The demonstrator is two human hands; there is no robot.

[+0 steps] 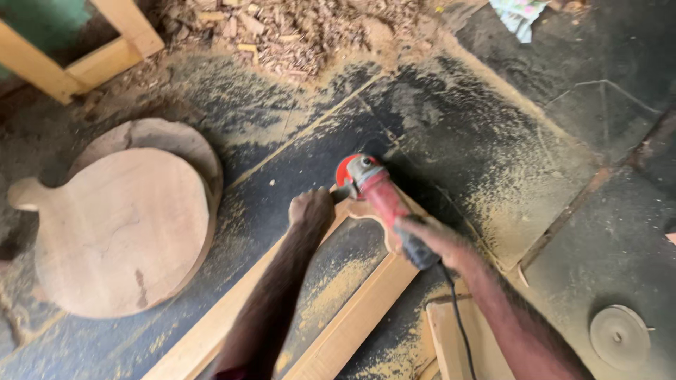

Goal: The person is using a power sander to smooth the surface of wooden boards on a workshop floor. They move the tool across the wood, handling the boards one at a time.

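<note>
The right hand (429,243) has its fingers closed around the body of the red grinder (377,190). The left hand (311,210) grips its side handle. The grinder sits on the frame (352,317). Farther left lie round boards (123,232).

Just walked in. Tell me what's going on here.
A person is working a red angle grinder on a wooden frame lying on a dusty dark floor. The right hand grips the grinder's body, the left hand holds its side handle near the head. Round wooden boards lie to the left, a small disc to the right, shavings beyond.
</note>
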